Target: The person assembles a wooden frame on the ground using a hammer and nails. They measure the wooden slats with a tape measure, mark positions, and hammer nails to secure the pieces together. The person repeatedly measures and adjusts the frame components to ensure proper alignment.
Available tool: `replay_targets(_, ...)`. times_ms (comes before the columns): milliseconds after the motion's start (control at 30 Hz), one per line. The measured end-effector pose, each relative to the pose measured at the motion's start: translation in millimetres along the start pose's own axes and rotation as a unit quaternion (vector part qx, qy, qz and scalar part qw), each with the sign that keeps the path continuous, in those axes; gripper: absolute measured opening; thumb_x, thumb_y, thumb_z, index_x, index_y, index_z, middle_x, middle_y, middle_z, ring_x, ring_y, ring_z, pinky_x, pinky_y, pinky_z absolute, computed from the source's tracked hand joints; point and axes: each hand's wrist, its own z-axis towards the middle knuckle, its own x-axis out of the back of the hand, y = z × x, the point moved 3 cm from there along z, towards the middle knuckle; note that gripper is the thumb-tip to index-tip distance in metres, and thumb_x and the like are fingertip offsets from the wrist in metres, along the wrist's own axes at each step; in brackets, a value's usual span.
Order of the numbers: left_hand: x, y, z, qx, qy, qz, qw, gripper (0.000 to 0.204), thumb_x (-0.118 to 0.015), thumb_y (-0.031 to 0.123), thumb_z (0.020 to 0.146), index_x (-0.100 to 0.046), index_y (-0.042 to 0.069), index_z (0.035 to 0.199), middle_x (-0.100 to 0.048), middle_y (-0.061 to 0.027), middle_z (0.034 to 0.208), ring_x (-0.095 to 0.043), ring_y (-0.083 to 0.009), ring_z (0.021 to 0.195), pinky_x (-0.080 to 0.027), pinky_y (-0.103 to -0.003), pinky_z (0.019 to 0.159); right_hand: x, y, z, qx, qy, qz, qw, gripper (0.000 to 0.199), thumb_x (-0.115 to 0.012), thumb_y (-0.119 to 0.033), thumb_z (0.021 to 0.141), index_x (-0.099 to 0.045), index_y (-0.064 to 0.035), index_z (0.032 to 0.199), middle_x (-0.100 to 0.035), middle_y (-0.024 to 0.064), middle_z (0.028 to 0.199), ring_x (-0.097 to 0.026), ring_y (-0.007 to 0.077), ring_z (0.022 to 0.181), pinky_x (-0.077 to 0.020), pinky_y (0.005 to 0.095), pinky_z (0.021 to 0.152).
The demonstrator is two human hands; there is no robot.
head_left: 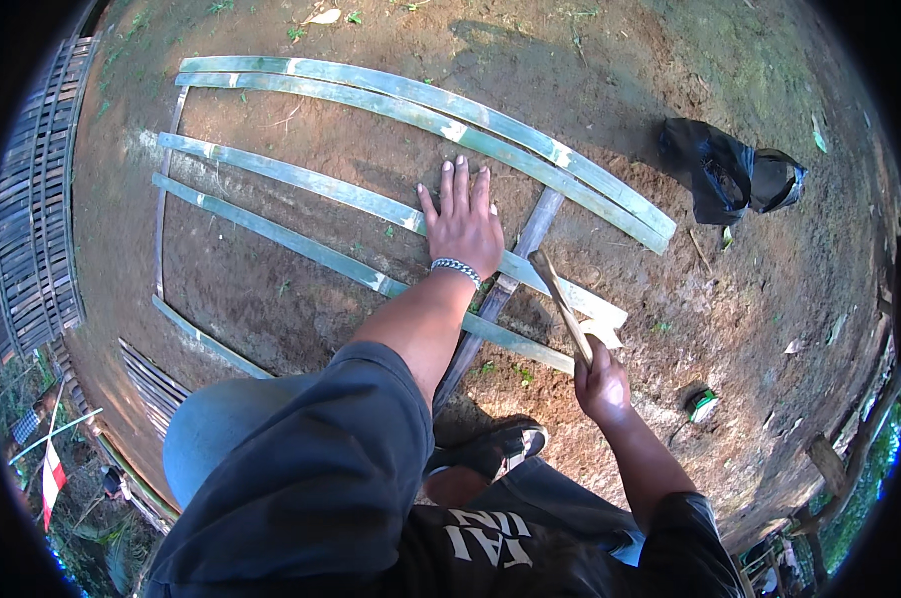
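My left hand [462,221] lies flat, fingers spread, on a green split bamboo slat [301,177] that rests on bare earth. A metal chain bracelet circles that wrist. My right hand [600,384] is closed on the handle of a hammer-like tool [562,299] raised over the slats' right ends. Several long green bamboo slats [410,100] lie side by side across a darker crosspiece [510,274] at the right and a thin one [163,189] at the left. My shoe [500,444] stands by the crosspiece's near end.
A black plastic bag [729,174] sits on the soil at upper right. A woven bamboo panel [32,219] lies along the left edge. A small green object [701,404] lies right of my hand. Wooden posts [829,463] stand at lower right.
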Motion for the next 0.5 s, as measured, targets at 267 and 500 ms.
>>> replay_targets(267,3,1,2,0.005,-0.017,0.006,1.000,0.068,-0.053,0.025,0.097,-0.035,0.008,0.160,-0.021,-0.0210,0.171,-0.014,-0.0378,0.160,-0.005,-0.067,0.126,-7,2,11,-0.084,-0.094,-0.036,0.991,0.028,-0.064,-0.009,0.097,-0.056,-0.0022,0.123,-0.072,0.0252,0.089,-0.073,0.0444,0.077,-0.0599,0.0532,0.069)
replay_targets(500,3,2,5,0.000,-0.010,0.001,1.000,0.068,-0.053,0.024,0.096,-0.035,0.007,0.160,-0.022,-0.0209,0.171,-0.014,-0.0374,0.160,-0.005,-0.067,0.126,-10,-4,0,0.027,0.002,0.031,0.999,0.030,-0.062,-0.011,0.098,-0.055,-0.0017,0.126,-0.072,0.0261,0.092,-0.073,0.0444,0.078,-0.0603,0.0532,0.068)
